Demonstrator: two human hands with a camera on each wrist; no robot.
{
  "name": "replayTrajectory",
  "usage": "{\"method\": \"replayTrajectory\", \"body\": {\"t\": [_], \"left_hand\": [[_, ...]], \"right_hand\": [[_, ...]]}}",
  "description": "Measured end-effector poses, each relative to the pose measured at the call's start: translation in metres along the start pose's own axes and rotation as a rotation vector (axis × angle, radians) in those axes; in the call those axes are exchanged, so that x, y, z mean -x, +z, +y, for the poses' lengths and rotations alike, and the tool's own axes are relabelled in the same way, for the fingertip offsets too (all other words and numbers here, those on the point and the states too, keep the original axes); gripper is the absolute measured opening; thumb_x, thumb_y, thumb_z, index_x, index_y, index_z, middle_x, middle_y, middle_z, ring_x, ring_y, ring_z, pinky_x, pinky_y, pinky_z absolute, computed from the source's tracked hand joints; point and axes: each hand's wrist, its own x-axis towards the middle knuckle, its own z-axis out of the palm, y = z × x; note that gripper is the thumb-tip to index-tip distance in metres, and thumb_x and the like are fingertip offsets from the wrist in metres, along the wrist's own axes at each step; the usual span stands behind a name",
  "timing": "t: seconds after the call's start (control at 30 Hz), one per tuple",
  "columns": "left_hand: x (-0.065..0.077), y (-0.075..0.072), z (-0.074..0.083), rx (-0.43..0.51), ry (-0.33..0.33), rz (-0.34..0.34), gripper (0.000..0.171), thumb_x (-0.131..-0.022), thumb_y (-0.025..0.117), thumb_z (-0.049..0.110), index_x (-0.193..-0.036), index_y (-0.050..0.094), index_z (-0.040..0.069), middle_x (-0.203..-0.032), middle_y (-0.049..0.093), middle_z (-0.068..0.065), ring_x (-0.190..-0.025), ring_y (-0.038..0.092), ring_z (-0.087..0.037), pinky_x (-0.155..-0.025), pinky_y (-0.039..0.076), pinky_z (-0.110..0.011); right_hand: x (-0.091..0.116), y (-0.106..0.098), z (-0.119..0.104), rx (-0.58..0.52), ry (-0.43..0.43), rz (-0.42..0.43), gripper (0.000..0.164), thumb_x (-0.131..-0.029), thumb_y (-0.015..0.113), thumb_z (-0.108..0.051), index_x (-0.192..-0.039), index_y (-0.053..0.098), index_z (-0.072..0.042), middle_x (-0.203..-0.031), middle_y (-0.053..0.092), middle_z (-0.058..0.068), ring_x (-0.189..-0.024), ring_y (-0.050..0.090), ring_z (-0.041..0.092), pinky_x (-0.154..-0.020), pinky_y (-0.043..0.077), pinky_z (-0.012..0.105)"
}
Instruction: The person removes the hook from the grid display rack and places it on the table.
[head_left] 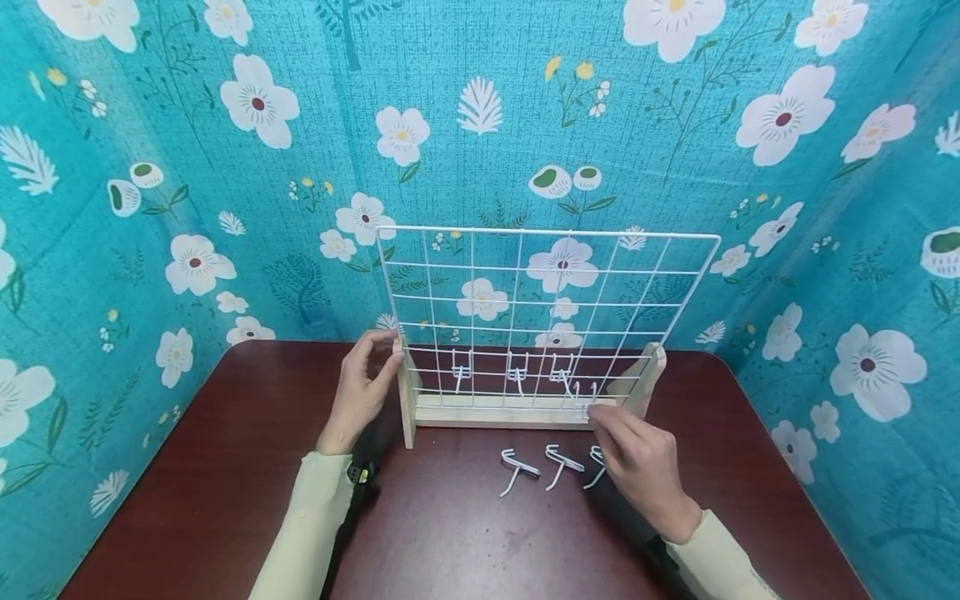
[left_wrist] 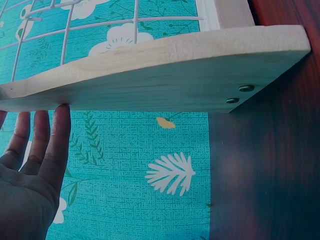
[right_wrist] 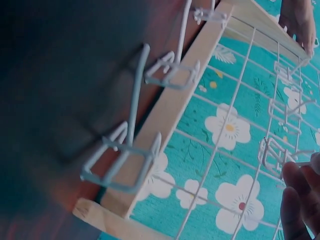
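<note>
White wire hook [head_left: 585, 406] sits at the lower right of the wire grid panel [head_left: 547, 232], pinched between the right hand's [head_left: 637, 454] thumb and fingers. Its two prongs point up, side by side, and its long axis runs from the fingertips up along the mesh; I can't tell whether the prongs have caught a wire.

Just to its upper left, three hung hooks [head_left: 517, 372] sit in a row on the grid, the nearest crowding it. On the dark reddish-brown table [head_left: 427, 525] in front, three loose hooks [head_left: 564, 463] lie in another row, arms slanting towards the person; the right hand covers part of the last one.

The panel stands between two pale wooden side pieces [head_left: 407, 400] joined by a wooden base bar [head_left: 487, 415] running left to right, its right end hidden by that hand. Over at the left side piece, the left hand [head_left: 363, 392] rests its straight, slightly spread fingers against the outer face. Teal floral cloth [head_left: 315, 200] hangs behind and down both sides.
</note>
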Motion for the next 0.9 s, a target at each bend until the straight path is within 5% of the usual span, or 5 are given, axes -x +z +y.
{"method": "replayTrajectory", "body": {"t": [0.4,0.9], "left_hand": [[0.001,0.000,0.000,0.014,0.025,0.000,0.031,-0.101,0.068,0.010,-0.131,0.064,0.004,-0.121,0.070,-0.015,-0.104,0.068,-0.008,-0.075,0.055,-0.013],[-0.001,0.000,0.000,0.018,0.011,-0.003,0.030,-0.100,0.068,0.005,-0.129,0.063,-0.003,-0.122,0.070,-0.015,-0.105,0.065,-0.004,-0.076,0.059,-0.019]], "right_hand": [[0.004,0.012,-0.005,-0.039,-0.059,0.042,0.030,-0.108,0.057,-0.026,-0.102,0.080,-0.008,-0.094,0.080,0.002,-0.080,0.077,0.019,-0.064,0.058,0.037],[0.006,0.025,-0.021,-0.077,-0.088,0.022,0.036,-0.110,0.053,-0.028,-0.099,0.080,-0.007,-0.093,0.080,0.003,-0.077,0.077,0.019,-0.065,0.061,0.039]]}}
